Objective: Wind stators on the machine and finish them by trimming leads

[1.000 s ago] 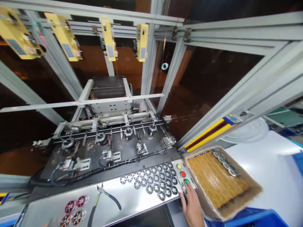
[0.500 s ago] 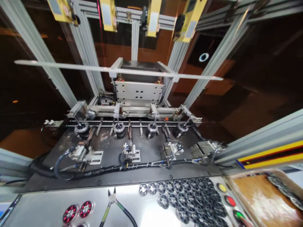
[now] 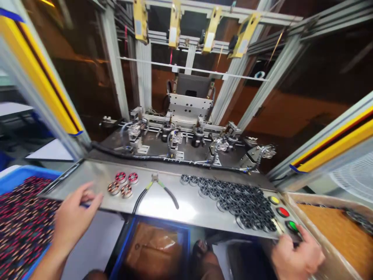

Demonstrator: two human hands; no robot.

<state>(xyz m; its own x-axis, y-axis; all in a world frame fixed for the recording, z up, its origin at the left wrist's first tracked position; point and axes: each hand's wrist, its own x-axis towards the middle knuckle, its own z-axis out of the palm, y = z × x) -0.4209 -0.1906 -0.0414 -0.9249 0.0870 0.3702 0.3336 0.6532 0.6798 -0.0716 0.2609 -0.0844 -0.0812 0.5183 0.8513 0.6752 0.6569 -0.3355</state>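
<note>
My left hand (image 3: 74, 214) is raised over the table's left front edge, thumb and fingers apart, with nothing seen between them. Near it on the metal table (image 3: 96, 175) stand two red-wound motor stators (image 3: 120, 177) and two copper-wound stators (image 3: 113, 188). At the right end, my right hand (image 3: 297, 251) has a fingertip at the green button (image 3: 292, 226), its other fingers partly curled. A small pale strip (image 3: 279, 225) shows beside that hand; what it is I cannot make out. Rows of black ring-shaped parts (image 3: 239, 202) lie left of the buttons.
Cutting pliers (image 3: 155, 178) lie mid-table, handles spread. A blue tub (image 3: 17, 173) of wound stators stands left; a lined box (image 3: 335, 225) stands right. Behind are the fixtures (image 3: 175, 142). The red button (image 3: 282, 212) and yellow button (image 3: 274, 200) sit above the green one.
The view has shifted down and back, showing more of the table and the tub. My left hand has come into view, and more of my right hand shows, still at the green button.
</note>
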